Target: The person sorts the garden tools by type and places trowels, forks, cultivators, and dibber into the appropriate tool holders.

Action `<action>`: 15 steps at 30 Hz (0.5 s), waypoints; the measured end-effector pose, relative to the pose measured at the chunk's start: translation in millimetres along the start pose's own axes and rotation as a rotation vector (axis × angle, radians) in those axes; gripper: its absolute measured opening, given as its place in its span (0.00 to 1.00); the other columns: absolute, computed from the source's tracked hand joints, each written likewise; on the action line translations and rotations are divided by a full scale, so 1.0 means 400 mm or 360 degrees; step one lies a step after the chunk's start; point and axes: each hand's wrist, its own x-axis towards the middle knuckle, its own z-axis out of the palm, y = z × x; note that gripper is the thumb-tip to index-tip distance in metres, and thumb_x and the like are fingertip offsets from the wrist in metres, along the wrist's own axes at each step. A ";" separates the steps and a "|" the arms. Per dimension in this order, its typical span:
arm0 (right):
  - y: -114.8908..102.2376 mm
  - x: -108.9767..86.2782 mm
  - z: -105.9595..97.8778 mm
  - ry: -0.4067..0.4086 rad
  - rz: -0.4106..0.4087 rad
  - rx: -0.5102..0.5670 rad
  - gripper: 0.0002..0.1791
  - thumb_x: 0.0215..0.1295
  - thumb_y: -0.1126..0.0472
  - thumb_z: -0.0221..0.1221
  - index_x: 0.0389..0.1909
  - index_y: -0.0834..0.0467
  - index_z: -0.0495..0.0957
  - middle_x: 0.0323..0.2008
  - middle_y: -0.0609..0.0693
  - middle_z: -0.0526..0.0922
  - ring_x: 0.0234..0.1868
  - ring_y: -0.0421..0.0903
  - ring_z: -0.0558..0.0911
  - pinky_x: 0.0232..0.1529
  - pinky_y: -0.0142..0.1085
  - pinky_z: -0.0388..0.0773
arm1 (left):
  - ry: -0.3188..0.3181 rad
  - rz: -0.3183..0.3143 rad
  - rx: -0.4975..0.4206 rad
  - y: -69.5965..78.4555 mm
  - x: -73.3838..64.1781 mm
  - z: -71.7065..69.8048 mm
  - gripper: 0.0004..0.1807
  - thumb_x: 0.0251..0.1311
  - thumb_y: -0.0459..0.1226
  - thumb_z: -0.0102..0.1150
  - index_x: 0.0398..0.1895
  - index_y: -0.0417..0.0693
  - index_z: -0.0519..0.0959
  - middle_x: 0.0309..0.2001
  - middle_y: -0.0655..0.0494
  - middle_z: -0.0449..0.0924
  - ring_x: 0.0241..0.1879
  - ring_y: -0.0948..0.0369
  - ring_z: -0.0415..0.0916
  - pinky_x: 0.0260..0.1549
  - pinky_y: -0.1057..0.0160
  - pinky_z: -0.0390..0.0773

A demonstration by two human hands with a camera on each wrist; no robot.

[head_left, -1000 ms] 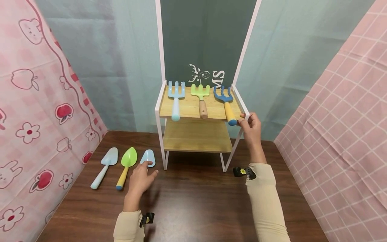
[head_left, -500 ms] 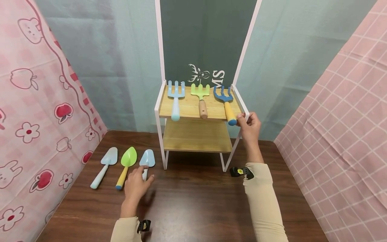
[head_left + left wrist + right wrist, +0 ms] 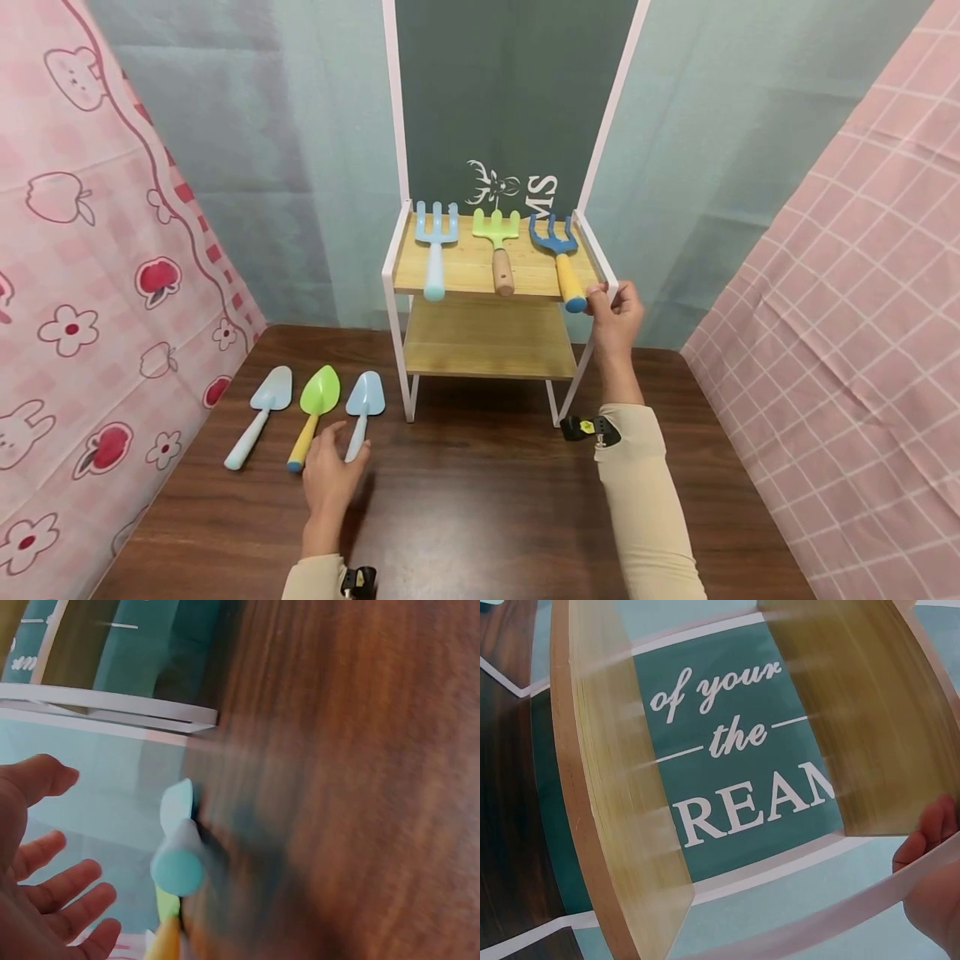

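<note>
My left hand (image 3: 328,479) hovers beside the handle of a pale blue trowel (image 3: 365,394) on the table, thumb and fingers spread on either side. In the left wrist view a gap shows between those spread fingers (image 3: 88,889) and the trowel's rounded handle end (image 3: 178,871). My right hand (image 3: 618,321) grips the white frame at the front right corner of the shelf rack (image 3: 480,333). Near it, the yellow handle of a dark blue hand fork (image 3: 567,275) juts over the top shelf's edge. The right wrist view shows only part of the right hand (image 3: 934,900) around the frame bar.
A green trowel (image 3: 318,392) with a yellow handle and a grey-blue trowel (image 3: 272,390) lie further left. On the top shelf are a light blue fork (image 3: 436,237) and a green fork (image 3: 498,229) with a wooden handle. Fabric walls (image 3: 847,275) enclose the table.
My left hand has drawn back toward me along the pale blue trowel, uncovering its blade and most of its handle. The right forearm has shifted slightly left while that hand stays at the corner.
</note>
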 end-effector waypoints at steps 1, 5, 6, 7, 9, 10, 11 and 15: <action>0.009 0.003 -0.002 0.0008 -0.0010 0.0010 0.10 0.55 0.72 0.57 0.22 0.54 0.71 0.21 0.47 0.73 0.20 0.38 0.72 0.25 0.29 0.75 | 0.0008 -0.0025 -0.0031 -0.005 -0.001 0.001 0.28 0.46 0.38 0.69 0.52 0.38 0.72 0.42 0.39 0.74 0.43 0.44 0.70 0.38 0.44 0.68; 0.029 0.011 -0.007 0.0024 -0.0021 0.0034 0.10 0.55 0.72 0.57 0.22 0.54 0.71 0.20 0.47 0.74 0.20 0.37 0.72 0.25 0.28 0.74 | 0.0035 -0.0093 -0.0135 -0.023 -0.006 0.003 0.30 0.44 0.35 0.70 0.53 0.38 0.71 0.44 0.38 0.72 0.45 0.44 0.69 0.41 0.45 0.67; 0.029 0.011 -0.006 0.0024 -0.0019 0.0035 0.10 0.55 0.72 0.57 0.22 0.54 0.71 0.21 0.47 0.74 0.20 0.37 0.72 0.25 0.28 0.74 | 0.0038 -0.0104 -0.0162 -0.025 -0.008 0.003 0.31 0.44 0.35 0.70 0.53 0.37 0.71 0.45 0.37 0.72 0.46 0.44 0.69 0.42 0.45 0.67; 0.029 0.011 -0.006 0.0027 -0.0017 0.0038 0.10 0.55 0.72 0.57 0.22 0.54 0.71 0.21 0.47 0.74 0.20 0.37 0.72 0.25 0.28 0.74 | 0.0035 -0.0121 -0.0185 -0.028 -0.010 0.003 0.31 0.43 0.34 0.71 0.54 0.37 0.71 0.46 0.37 0.72 0.46 0.44 0.69 0.42 0.45 0.67; 0.029 0.011 -0.004 0.0030 -0.0011 0.0040 0.10 0.55 0.72 0.57 0.22 0.55 0.71 0.21 0.47 0.73 0.20 0.37 0.72 0.25 0.28 0.74 | 0.0017 -0.0165 -0.0239 -0.031 -0.013 0.003 0.32 0.44 0.34 0.71 0.54 0.37 0.71 0.48 0.37 0.70 0.48 0.43 0.68 0.44 0.44 0.67; 0.028 0.010 -0.004 0.0029 -0.0010 0.0040 0.10 0.55 0.72 0.56 0.22 0.55 0.71 0.21 0.47 0.73 0.20 0.37 0.72 0.25 0.28 0.74 | 0.0008 -0.0191 -0.0267 -0.033 -0.015 0.003 0.32 0.44 0.34 0.71 0.55 0.36 0.70 0.48 0.37 0.70 0.48 0.43 0.68 0.45 0.44 0.67; 0.028 0.010 -0.004 0.0029 -0.0010 0.0043 0.10 0.55 0.72 0.56 0.22 0.55 0.71 0.20 0.47 0.73 0.20 0.37 0.72 0.25 0.28 0.74 | 0.0000 -0.0221 -0.0294 -0.035 -0.017 0.005 0.32 0.44 0.34 0.71 0.55 0.36 0.70 0.49 0.37 0.70 0.48 0.43 0.68 0.45 0.45 0.67; 0.026 0.010 -0.004 0.0028 -0.0026 0.0053 0.10 0.55 0.73 0.56 0.22 0.55 0.71 0.20 0.47 0.73 0.20 0.37 0.71 0.24 0.28 0.73 | -0.0002 -0.0340 -0.0400 -0.040 -0.024 0.007 0.30 0.47 0.34 0.69 0.55 0.37 0.71 0.49 0.38 0.71 0.47 0.44 0.70 0.45 0.47 0.67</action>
